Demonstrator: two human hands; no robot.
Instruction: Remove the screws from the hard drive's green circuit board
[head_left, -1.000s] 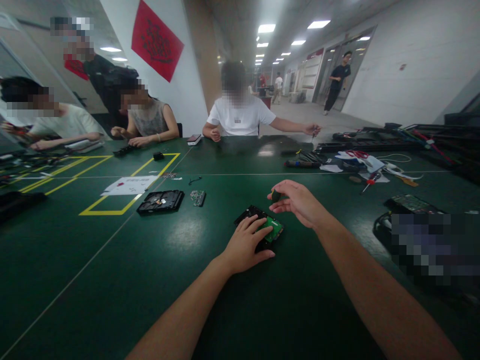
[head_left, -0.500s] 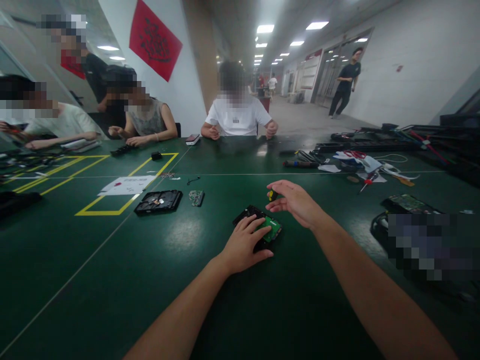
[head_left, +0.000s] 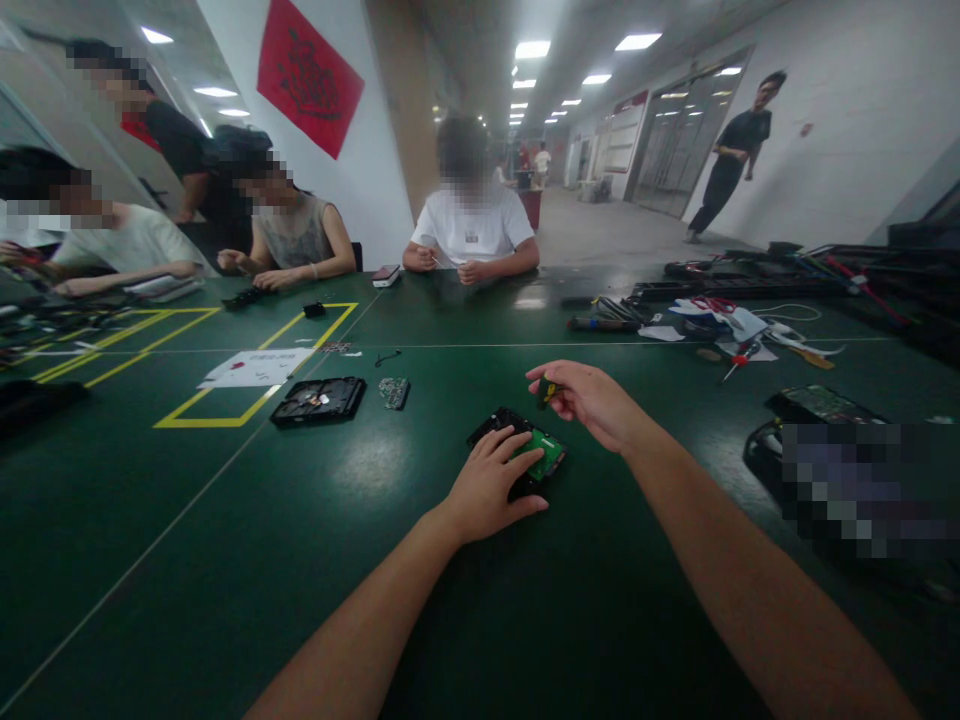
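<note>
**Left hand [head_left: 487, 485] steadying black drive [head_left: 491, 425]; right hand [head_left: 592, 400] pinching small tool [head_left: 550, 392]**

Left hand: lying over the drive, fingers spreading across its green board [head_left: 553, 455], thumb standing apart at the near edge. Drive: resting on the green table [head_left: 187, 580], centre of view, between the forearms. Position of both: matching the frame half a second ago.

Right hand: hovering just beyond the drive's right side, thumb and fingers closing around the black-and-yellow tool. Change: lower fingers are now curling in more, and the tool is showing at a different angle. Whether its tip is touching the drive: cannot tell.

Left of the drive, a loose circuit board [head_left: 394, 393] and a black casing [head_left: 319, 402] are lying unmoved.

Across the table, a person in white [head_left: 471, 235] is now bringing both hands closer together. Far right, a person in dark clothes [head_left: 739, 150] is appearing further right than before.
</note>
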